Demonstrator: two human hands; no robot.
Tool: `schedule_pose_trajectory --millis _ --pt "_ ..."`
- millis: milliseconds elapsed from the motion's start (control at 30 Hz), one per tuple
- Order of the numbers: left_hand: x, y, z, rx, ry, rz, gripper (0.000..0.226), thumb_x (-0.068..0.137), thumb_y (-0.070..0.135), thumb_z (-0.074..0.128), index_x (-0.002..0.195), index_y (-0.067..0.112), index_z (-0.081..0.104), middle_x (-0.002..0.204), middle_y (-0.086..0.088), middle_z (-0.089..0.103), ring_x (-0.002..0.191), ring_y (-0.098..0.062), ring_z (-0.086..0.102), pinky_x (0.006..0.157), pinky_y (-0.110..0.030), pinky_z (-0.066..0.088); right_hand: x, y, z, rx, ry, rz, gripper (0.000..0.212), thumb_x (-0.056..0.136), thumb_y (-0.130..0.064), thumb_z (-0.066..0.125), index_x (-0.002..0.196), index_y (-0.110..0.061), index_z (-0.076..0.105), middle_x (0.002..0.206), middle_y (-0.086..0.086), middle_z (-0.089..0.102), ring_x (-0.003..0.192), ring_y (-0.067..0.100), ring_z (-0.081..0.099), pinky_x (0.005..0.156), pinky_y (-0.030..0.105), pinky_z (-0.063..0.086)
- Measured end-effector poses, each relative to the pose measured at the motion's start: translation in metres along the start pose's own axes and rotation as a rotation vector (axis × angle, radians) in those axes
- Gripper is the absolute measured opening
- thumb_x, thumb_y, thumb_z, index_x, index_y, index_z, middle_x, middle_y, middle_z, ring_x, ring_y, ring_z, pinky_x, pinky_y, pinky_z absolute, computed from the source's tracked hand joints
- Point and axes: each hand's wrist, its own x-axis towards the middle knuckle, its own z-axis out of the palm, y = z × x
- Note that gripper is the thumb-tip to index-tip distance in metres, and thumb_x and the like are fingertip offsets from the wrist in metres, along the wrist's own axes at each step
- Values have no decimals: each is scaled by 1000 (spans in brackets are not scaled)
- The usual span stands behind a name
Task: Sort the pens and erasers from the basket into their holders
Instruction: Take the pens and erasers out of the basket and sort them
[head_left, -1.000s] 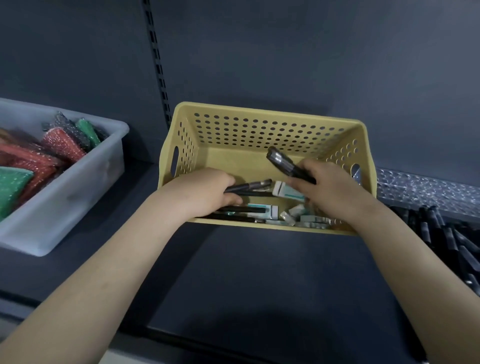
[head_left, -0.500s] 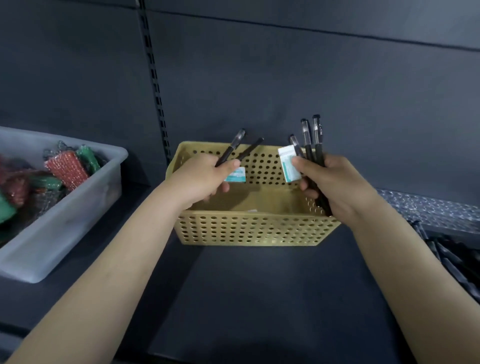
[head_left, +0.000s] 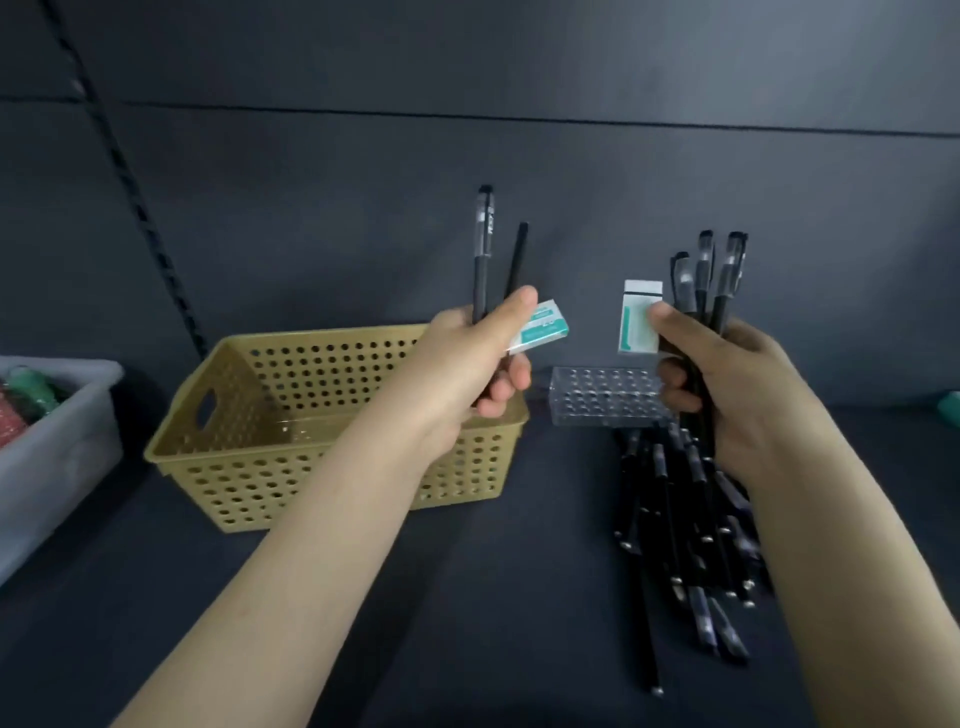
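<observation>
Above a dark shelf, both hands grip pens and erasers.
The left hand (head_left: 470, 358) clutches two pens (head_left: 480, 254) and an eraser (head_left: 540, 327) over the yellow basket (head_left: 249, 457); the right hand (head_left: 737, 384) clasps three pens (head_left: 704, 275) and an eraser (head_left: 639, 317) above a clear holder (head_left: 602, 397), loose pens (head_left: 685, 530) and dark wall beyond.

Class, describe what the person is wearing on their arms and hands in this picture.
Nothing shows on either arm: both forearms are bare, with no sleeves in view. The left hand and right hand have no gloves, and no rings, watch or bracelet can be seen.
</observation>
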Motion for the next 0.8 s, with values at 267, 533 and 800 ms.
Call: schedule_pose_trajectory --millis 267,533,800 --pt "-7 -33 178 -35 -204 -179 30 97 42 50 92 14 56 54 3 45 41 -7 28 39 -18 21 -2 4 -184 -163 250 27 12 87 -18 71 80 -16 62 62 -1 48 47 8 37 36 18 29" --pt "-25 -86 335 -171 -281 -423 24 100 31 47 102 11 60 71 -3 64 45 -8 37 38 -17 23 -15 16 -362 -502 356 103 17 87 -22 70 88 -6 64 59 3 46 44 12 38 38 22 30" --pt "-31 -109 410 -163 -274 -503 23 95 34 59 94 11 61 76 -1 48 46 -6 32 39 -15 20 -6 17 -442 -718 326 91 9 82 -24 75 79 -18 69 41 -15 51 51 15 44 52 27 32"
